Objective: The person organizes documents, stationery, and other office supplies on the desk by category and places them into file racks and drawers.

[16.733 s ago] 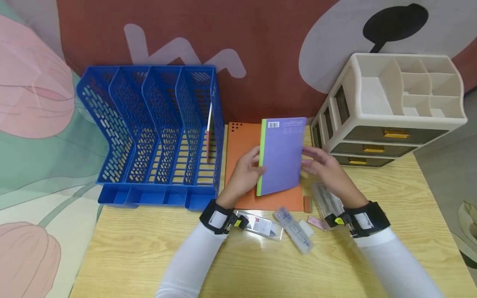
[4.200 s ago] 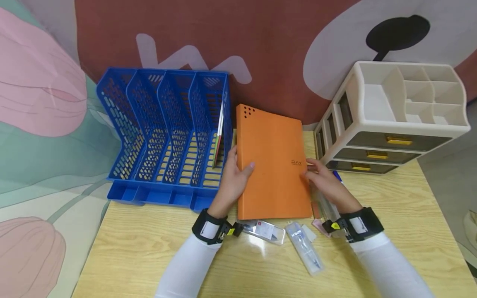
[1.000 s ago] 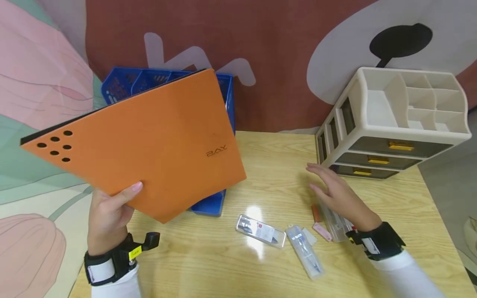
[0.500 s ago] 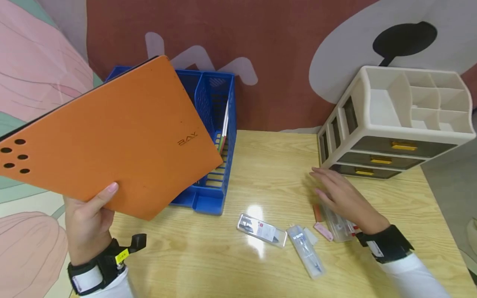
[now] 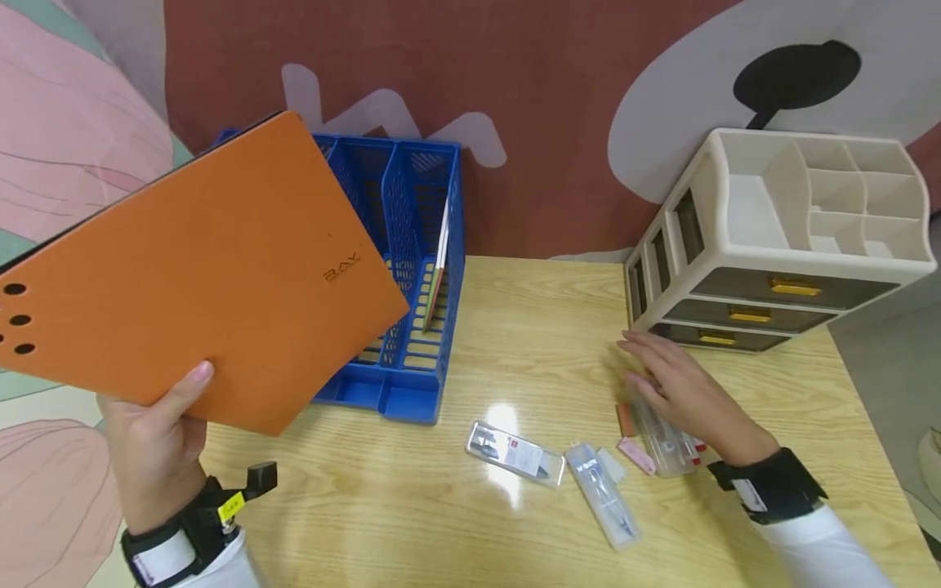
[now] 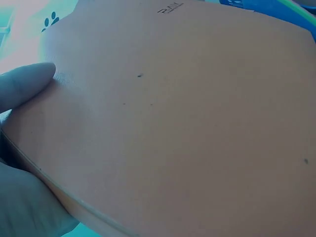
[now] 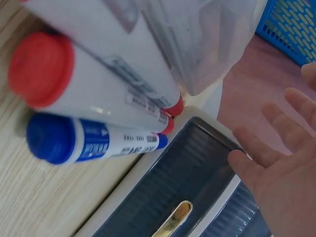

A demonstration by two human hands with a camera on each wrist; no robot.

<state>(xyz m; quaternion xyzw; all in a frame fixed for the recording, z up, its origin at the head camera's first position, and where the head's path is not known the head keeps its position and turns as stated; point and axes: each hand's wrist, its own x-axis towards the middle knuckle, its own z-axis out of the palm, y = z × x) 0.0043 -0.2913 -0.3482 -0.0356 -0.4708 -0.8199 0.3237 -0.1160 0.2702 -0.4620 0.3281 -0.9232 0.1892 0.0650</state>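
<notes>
An orange folder (image 5: pixel 198 278) marked RAY is raised at a slant over the left part of a blue file rack (image 5: pixel 441 359). My left hand (image 5: pixel 154 441) grips its lower edge, thumb on the cover and fingers behind. In the rack's rightmost slot stand thin notebooks (image 5: pixel 439 261). My right hand (image 5: pixel 694 400) hovers with relaxed fingers over a clear plastic case (image 5: pixel 665 449), holding nothing. The right wrist view has red-capped markers (image 7: pixel 98 81) and a blue-capped marker (image 7: pixel 98 140) lying beside the drawers.
A white drawer unit (image 5: pixel 816 257) with gold handles stands at the back right. On the wooden table lie a boxed pen (image 5: pixel 515 453), a slim clear pen case (image 5: pixel 603 494), a white eraser (image 5: pixel 612 465), a pink item (image 5: pixel 636 456) and a brown block (image 5: pixel 626 420).
Earlier a purple notebook was held; notebooks now stand in the rack. The orange folder was lifted from the table and moved left. Lately it shifted further left; my right hand moved slightly right.
</notes>
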